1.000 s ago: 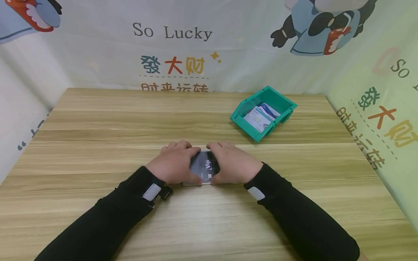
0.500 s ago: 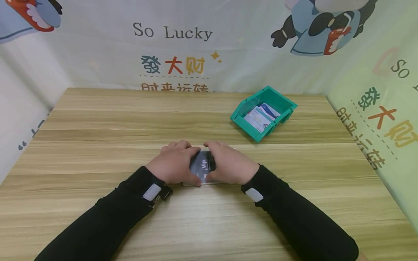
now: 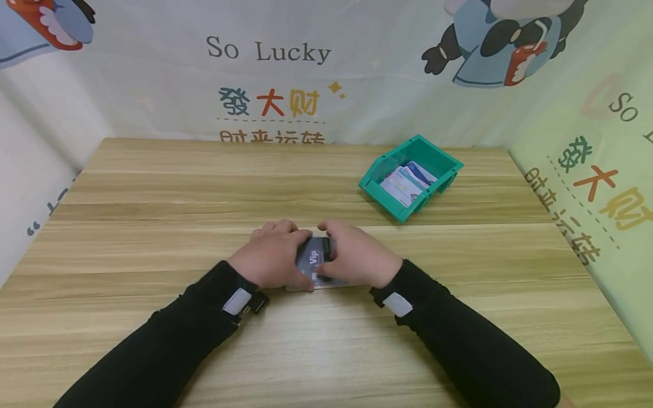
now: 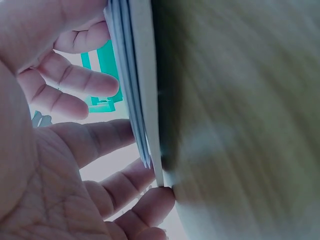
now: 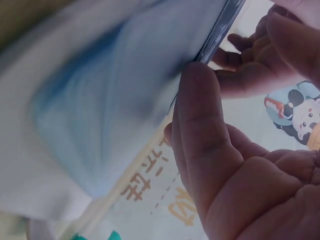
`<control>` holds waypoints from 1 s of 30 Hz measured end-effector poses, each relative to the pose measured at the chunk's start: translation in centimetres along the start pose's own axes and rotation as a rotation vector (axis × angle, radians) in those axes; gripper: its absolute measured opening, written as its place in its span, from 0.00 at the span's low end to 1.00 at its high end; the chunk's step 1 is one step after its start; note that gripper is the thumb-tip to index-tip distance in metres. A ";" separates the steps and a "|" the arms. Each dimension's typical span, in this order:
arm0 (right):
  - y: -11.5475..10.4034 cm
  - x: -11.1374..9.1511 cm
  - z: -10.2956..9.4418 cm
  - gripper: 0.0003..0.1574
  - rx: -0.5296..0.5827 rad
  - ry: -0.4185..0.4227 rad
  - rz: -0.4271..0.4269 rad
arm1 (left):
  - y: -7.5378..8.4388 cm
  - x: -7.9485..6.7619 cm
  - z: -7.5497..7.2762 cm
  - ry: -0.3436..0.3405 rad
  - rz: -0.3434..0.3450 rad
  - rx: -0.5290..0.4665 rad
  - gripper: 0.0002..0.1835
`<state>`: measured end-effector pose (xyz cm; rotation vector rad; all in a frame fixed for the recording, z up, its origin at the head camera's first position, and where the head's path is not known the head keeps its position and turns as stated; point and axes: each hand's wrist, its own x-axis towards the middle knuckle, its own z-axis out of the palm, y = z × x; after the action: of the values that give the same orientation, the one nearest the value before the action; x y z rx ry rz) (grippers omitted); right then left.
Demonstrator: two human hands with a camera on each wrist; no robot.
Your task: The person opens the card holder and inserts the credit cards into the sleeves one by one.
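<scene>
A dark grey card (image 3: pixel 310 258) printed "Vip" lies at the middle of the table, between my hands. In the left wrist view several thin card edges (image 4: pixel 127 75) are layered over a thicker pale slab (image 4: pixel 150 100). My left hand (image 3: pixel 272 255) grips the stack's left side, thumb at the near edge and fingers at the far edge. My right hand (image 3: pixel 359 255) holds the right side of the Vip card between thumb and forefinger. A pale surface with a blue print (image 5: pixel 100 105) shows blurred in the right wrist view, beside the dark card edges (image 5: pixel 215 37).
Behind my right hand stands a green open bin (image 3: pixel 442 161) with white and blue cards (image 3: pixel 405 184) inside. A printed cloth (image 3: pixel 265 73) hangs along the back and both sides of the wooden table (image 3: pixel 204 181).
My right hand has slid left, and the Vip card has shifted left with it. The right thumb now lies farther over the card. The left hand has stayed in place.
</scene>
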<state>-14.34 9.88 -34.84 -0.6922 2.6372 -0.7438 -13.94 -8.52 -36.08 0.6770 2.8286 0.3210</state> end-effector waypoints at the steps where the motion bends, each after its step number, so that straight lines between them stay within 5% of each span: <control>1: -0.1 0.0 0.0 0.45 0.012 -0.002 -0.001 | 0.0 0.0 0.0 0.001 0.002 0.002 0.52; 12: -0.5 -0.1 0.3 0.41 0.036 0.004 0.048 | 0.1 0.0 0.0 0.002 0.005 0.004 0.53; 30: -0.6 -0.3 0.1 0.33 0.084 0.000 0.003 | 0.1 -0.1 0.0 0.011 0.014 0.007 0.50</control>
<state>-13.83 9.56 -34.50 -0.6650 2.5895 -0.8486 -13.77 -8.45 -36.02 0.6995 2.8380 0.3186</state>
